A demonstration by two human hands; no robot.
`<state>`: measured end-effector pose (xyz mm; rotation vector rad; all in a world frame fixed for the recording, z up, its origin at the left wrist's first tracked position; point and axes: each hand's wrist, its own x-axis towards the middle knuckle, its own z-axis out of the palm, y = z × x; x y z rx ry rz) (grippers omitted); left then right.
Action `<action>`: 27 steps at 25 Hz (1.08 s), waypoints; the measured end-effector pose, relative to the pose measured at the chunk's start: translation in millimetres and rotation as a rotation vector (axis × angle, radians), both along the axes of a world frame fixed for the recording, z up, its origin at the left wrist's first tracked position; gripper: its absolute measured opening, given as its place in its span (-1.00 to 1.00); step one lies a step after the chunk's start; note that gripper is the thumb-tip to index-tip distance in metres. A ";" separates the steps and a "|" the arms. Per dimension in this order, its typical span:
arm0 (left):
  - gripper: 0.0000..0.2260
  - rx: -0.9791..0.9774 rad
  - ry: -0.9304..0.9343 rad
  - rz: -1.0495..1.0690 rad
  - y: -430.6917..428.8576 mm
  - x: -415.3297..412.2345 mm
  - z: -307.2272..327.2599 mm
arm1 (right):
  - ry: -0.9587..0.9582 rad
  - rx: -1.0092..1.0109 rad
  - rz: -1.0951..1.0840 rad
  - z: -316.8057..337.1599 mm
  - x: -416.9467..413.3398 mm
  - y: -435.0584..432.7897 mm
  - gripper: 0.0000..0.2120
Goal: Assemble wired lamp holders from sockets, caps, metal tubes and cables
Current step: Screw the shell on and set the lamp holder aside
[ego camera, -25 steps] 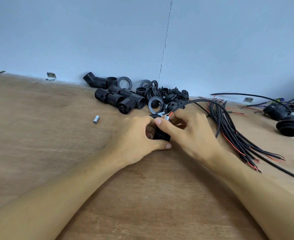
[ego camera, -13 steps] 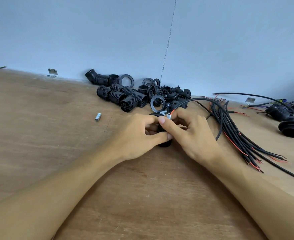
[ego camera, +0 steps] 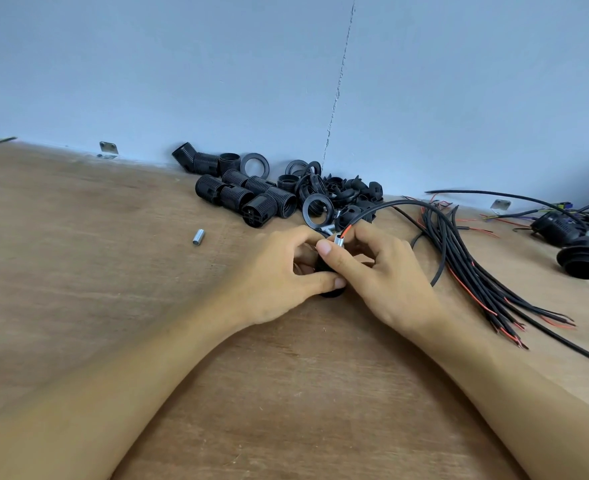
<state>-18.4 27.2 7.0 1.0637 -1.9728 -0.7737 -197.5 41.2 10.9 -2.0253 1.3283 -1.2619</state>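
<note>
My left hand [ego camera: 279,271] grips a black cap [ego camera: 331,292] on the wooden table, mostly hidden under both hands. A short metal tube [ego camera: 339,240] stands up out of the cap, and my right hand [ego camera: 383,271] pinches it between thumb and fingers. A black cable [ego camera: 407,203] with a red wire at its end arcs from the right and enters the tube's top. A pile of black sockets and rings [ego camera: 272,195] lies just behind my hands, against the wall.
A loose metal tube [ego camera: 198,236] lies on the table [ego camera: 78,271] to the left. A bundle of black and red cables [ego camera: 487,278] fans out on the right. Assembled lamp holders [ego camera: 584,258] sit at the far right edge.
Both hands stay together on the cap and tube, shifting only slightly. The view has tipped a little, so the parts pile sits lower in the picture.
</note>
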 end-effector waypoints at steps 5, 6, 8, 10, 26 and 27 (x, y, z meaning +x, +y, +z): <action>-0.66 -0.029 0.023 0.138 -3.3 -6.0 -3.1 | 0.062 -0.051 -0.087 0.4 -4.3 -4.9 -0.75; -0.61 -0.023 0.008 0.151 -4.7 -6.2 -3.8 | 0.070 -0.071 -0.126 -0.1 -5.9 -6.6 -0.71; -0.51 -0.017 -0.051 0.154 -7.6 -4.9 -3.4 | 0.098 -0.109 -0.200 -1.3 -9.8 -10.5 -0.66; -0.49 -0.019 -0.110 0.140 -10.4 -3.6 -1.8 | 0.101 -0.126 -0.233 -2.6 -14.2 -13.5 -0.67; -0.83 -0.186 -0.562 0.539 -87.5 -46.2 23.6 | 0.231 -0.006 -0.218 -0.3 -20.6 -17.4 -0.62; -0.84 -0.179 -0.560 0.549 -87.8 -47.2 24.3 | 0.224 -0.009 -0.211 -0.8 -20.9 -17.4 -0.64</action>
